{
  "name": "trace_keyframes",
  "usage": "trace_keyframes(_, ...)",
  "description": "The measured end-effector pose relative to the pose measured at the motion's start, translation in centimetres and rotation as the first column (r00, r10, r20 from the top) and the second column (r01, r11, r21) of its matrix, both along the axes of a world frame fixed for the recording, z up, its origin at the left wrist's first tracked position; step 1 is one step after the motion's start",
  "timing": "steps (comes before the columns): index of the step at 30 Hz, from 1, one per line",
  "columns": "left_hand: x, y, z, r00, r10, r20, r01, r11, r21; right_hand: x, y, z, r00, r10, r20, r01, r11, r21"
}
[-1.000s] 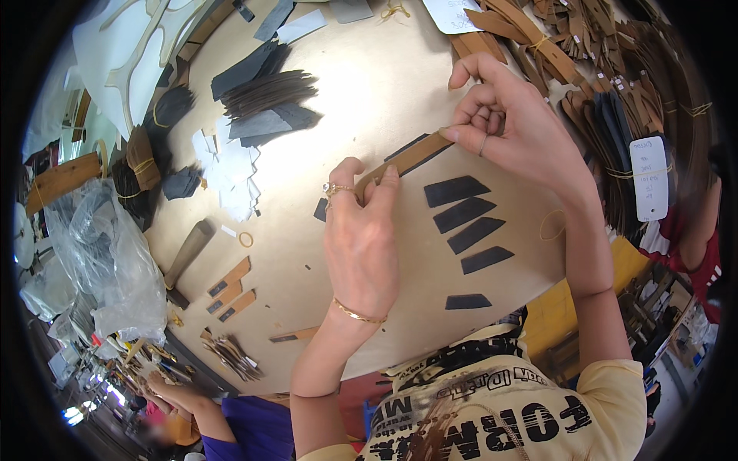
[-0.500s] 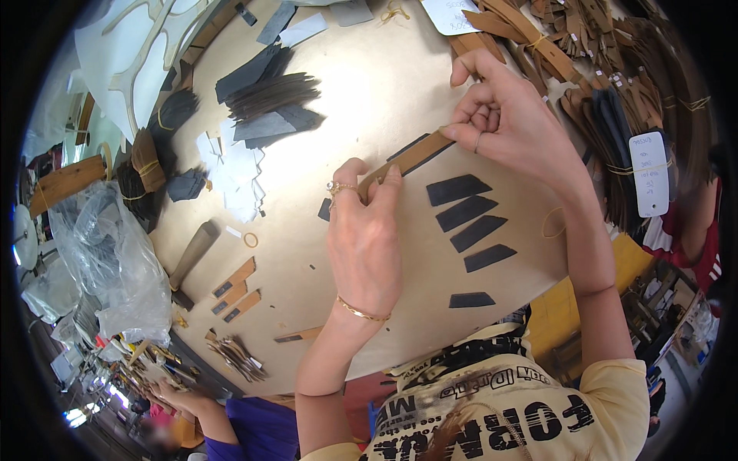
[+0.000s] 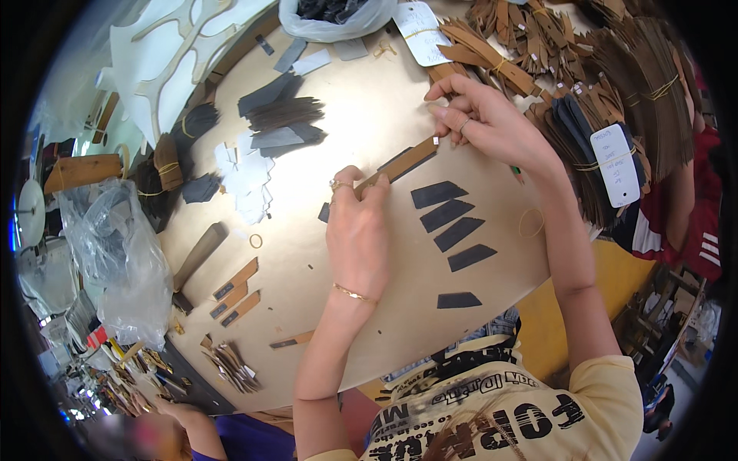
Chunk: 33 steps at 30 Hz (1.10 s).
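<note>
A narrow brown leather strip (image 3: 409, 160) lies slantwise on a dark strip on the table, a small white patch at its far end. My left hand (image 3: 359, 234) pinches the near end between thumb and fingers, pressing it down. Just beyond the far end, my right hand (image 3: 488, 123) is raised, apart from the strip. Its thumb and fingertips are closed together; anything tiny between them cannot be made out. To the right of the strip, several dark slant-ended pieces (image 3: 446, 216) lie in a loose column, one dark piece (image 3: 459, 300) lower down.
Dark strips (image 3: 284, 115) are piled beyond my left hand, near white paper pieces (image 3: 250, 184). A hammer-like tool (image 3: 200, 253) and short brown strips (image 3: 237, 290) lie left. Tied leather bundles (image 3: 588, 146) crowd the right. A bag of dark pieces (image 3: 338, 27) stands at the back.
My right hand has let go of the strip's far end and lifted away, exposing a white patch there. My left hand still holds the near end. The whole view has shifted slightly.
</note>
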State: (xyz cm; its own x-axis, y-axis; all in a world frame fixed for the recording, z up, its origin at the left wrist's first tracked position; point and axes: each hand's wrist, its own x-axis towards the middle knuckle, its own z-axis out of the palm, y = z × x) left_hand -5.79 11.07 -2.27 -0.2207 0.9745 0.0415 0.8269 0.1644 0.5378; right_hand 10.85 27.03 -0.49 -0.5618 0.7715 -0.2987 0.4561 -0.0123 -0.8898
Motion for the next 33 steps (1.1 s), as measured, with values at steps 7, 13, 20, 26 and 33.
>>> trace_keyframes(7,0.4,0.1,-0.6,0.999,0.049,-0.023,-0.047,0.995,0.093,0.1,-0.8,0.0,0.995,0.084,0.052,-0.087,0.994,0.064)
trace_keyframes(13,0.3,-0.2,0.2,0.961,0.025,-0.275,0.013,0.991,0.132,-0.5,-2.1,-0.6,0.971,0.148,0.190,-0.203,0.927,0.316)
trace_keyframes(20,-1.6,3.1,-0.2,0.959,-0.223,-0.177,0.245,0.963,0.114,-0.2,-5.1,-1.3,0.987,0.017,0.162,-0.120,0.745,0.657)
trace_keyframes(26,-3.1,4.4,0.3,0.912,-0.335,-0.238,0.348,0.938,0.013,-0.1,-6.6,-2.1,0.944,0.053,0.325,-0.324,0.332,0.886)
trace_keyframes(33,-3.3,4.6,0.9,0.872,-0.391,-0.295,0.391,0.918,-0.062,0.1,-9.8,-0.8,0.943,0.243,0.229,-0.275,0.178,0.945)
